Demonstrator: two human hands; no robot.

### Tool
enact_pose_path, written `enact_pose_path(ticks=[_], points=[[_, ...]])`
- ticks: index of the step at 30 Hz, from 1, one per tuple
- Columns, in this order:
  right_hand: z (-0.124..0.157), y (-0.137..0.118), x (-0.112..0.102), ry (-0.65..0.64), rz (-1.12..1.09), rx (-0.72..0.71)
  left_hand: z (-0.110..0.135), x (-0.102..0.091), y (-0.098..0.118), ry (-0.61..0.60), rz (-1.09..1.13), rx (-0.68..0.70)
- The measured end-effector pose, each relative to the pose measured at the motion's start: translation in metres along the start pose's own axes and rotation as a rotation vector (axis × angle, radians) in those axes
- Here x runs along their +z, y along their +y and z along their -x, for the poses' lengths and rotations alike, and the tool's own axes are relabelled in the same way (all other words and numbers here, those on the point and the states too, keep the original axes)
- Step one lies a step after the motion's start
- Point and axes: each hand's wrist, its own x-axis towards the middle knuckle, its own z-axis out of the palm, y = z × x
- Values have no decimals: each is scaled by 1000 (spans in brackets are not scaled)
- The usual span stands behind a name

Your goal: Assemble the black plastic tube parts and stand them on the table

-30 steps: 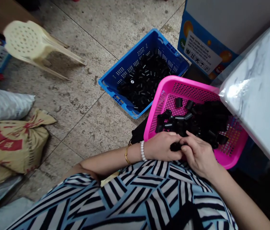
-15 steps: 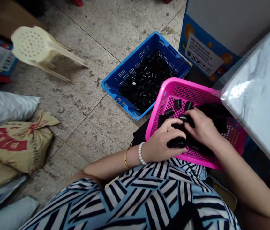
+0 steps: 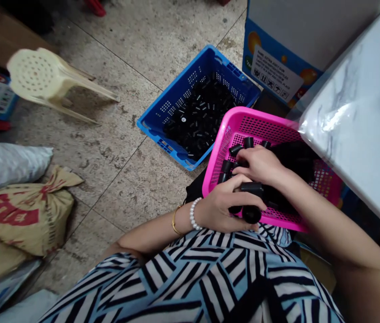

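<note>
My left hand (image 3: 225, 204), with a white bead bracelet and a gold bangle at the wrist, is closed around several short black cylinders (image 3: 252, 214) at the near side of a pink mesh basket (image 3: 212, 172). One cylinder's round end faces up at me. Inside the basket, my right hand (image 3: 260, 163) has its thumb and fingers pinched about a black cylinder (image 3: 241, 164), mostly covered by the fingers. Loose black cylinders (image 3: 248, 142) lie by its fingertips, near the far-left wall. My right forearm hides part of the basket.
Beyond the pink basket, a blue crate (image 3: 163, 101) on the floor holds many small black pieces. A plastic-wrapped white surface (image 3: 355, 103) overhangs the basket's right side. A printed carton (image 3: 277, 67) stands behind. At left are a cream stool (image 3: 35, 74) and a tied sack (image 3: 31, 211).
My right hand has moved left within the basket to another cylinder. The left hand has come slightly nearer my body, and another cylinder now shows in its grasp. The view has shifted a little.
</note>
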Motion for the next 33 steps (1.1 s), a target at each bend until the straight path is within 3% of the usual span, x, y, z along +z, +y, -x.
enact_pose_path(ticks=[4, 7, 9, 12, 14, 17, 22, 28, 33], points=[[-11, -17, 4, -129, 212, -37, -2, -8, 0, -25, 204, -111], [8, -9, 3, -99, 119, 12, -2, -14, -2, -97, 289, -268], [31, 5, 1, -15, -138, 45, -2, -18, -4, -113, 340, -325], [69, 18, -3, 145, -767, 138, -3, -19, -6, -90, 379, -382], [91, 12, -1, 271, -1121, 214, -5, -16, -6, -86, 365, -404], [111, -13, 10, 479, -1346, 252, -7, -9, -4, -83, 299, -375], [113, -40, 25, 712, -1340, 212, -5, 0, -2, -80, 194, -306], [113, -34, 24, 634, -1228, 256, -4, 1, -1, -20, 180, -264], [114, -36, 18, 705, -1169, 276, -6, -2, -1, -1, 166, -274]])
